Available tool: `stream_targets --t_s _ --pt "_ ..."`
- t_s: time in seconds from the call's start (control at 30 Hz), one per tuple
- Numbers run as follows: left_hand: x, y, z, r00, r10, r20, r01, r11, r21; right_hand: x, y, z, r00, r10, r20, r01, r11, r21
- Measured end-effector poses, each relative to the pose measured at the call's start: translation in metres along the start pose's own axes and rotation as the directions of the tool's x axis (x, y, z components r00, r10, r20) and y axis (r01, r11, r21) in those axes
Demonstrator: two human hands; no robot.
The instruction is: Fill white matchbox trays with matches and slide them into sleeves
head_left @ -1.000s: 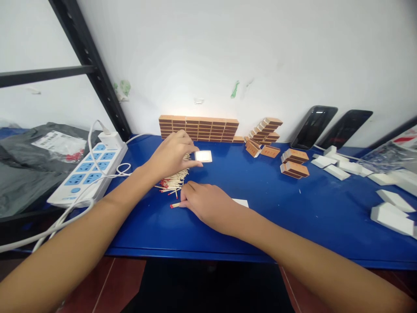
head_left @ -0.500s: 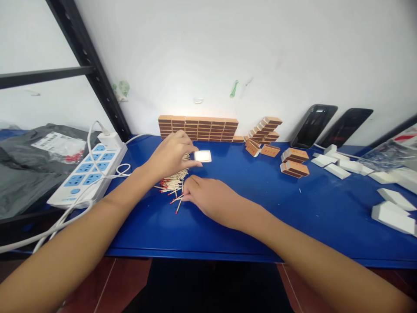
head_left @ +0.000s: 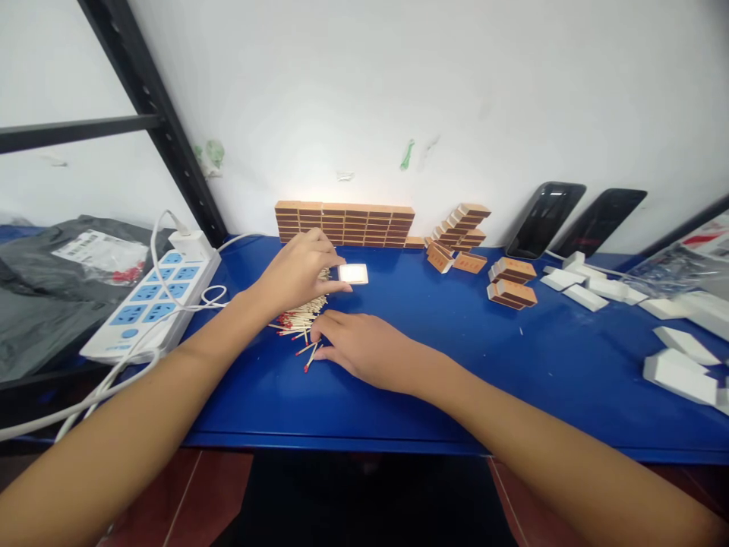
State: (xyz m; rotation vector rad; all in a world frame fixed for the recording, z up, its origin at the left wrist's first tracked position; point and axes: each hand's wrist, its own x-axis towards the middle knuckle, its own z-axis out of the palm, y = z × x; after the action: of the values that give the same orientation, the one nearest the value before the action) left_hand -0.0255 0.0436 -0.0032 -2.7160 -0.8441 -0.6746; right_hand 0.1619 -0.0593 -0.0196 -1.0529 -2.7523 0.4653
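My left hand (head_left: 304, 264) holds a small white matchbox tray (head_left: 354, 273) between thumb and fingers, just above the blue table. Below that hand lies a heap of loose matches (head_left: 301, 317) with red heads, partly hidden by the fingers. My right hand (head_left: 356, 349) is at the near edge of the heap, its thumb and forefinger closed about the ends of a few stray matches (head_left: 310, 360). How many sit between those fingertips is hard to make out.
Stacked matchboxes (head_left: 345, 226) form a low wall at the back. More matchboxes (head_left: 460, 232) lean in a pile, with a few (head_left: 512, 282) farther right. White trays (head_left: 586, 298), two phones (head_left: 544, 220), a power strip (head_left: 153, 300) and a grey bag (head_left: 34, 296) surround the workspace.
My right hand has shifted slightly left, its thumb and forefinger now a little farther apart at the stray matches. My left hand keeps the tray almost in place.
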Motion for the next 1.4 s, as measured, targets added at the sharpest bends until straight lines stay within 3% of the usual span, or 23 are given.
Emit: stream_targets --t_s 0.43,0.7,0.87,1.1,1.4 --pt "-0.001 -0.002 0.001 1.0 -0.008 -0.001 0.008 1.0 -0.021 -0.003 -0.004 -0.008 1.0 0.02 -0.005 -0.02 0.998 -0.059" --pt "-0.001 -0.005 0.004 0.999 -0.002 0.033 0.003 1.0 -0.023 -0.013 0.047 -0.052 0.947 0.206 -0.246 -0.215 0.976 -0.013" --pt "0.0 -0.004 0.005 0.999 0.013 0.03 -0.011 0.997 -0.082 -0.014 0.071 -0.056 0.912 0.272 -0.308 -0.303 0.951 -0.056" --pt "0.0 -0.002 0.009 0.999 0.019 -0.029 -0.023 0.989 -0.144 -0.008 0.057 -0.05 0.915 0.334 -0.227 -0.364 0.926 -0.104" --pt "-0.001 -0.002 0.011 0.999 -0.002 -0.042 -0.005 0.984 -0.176 -0.001 0.05 -0.041 0.903 0.369 -0.22 -0.418 0.872 -0.253"
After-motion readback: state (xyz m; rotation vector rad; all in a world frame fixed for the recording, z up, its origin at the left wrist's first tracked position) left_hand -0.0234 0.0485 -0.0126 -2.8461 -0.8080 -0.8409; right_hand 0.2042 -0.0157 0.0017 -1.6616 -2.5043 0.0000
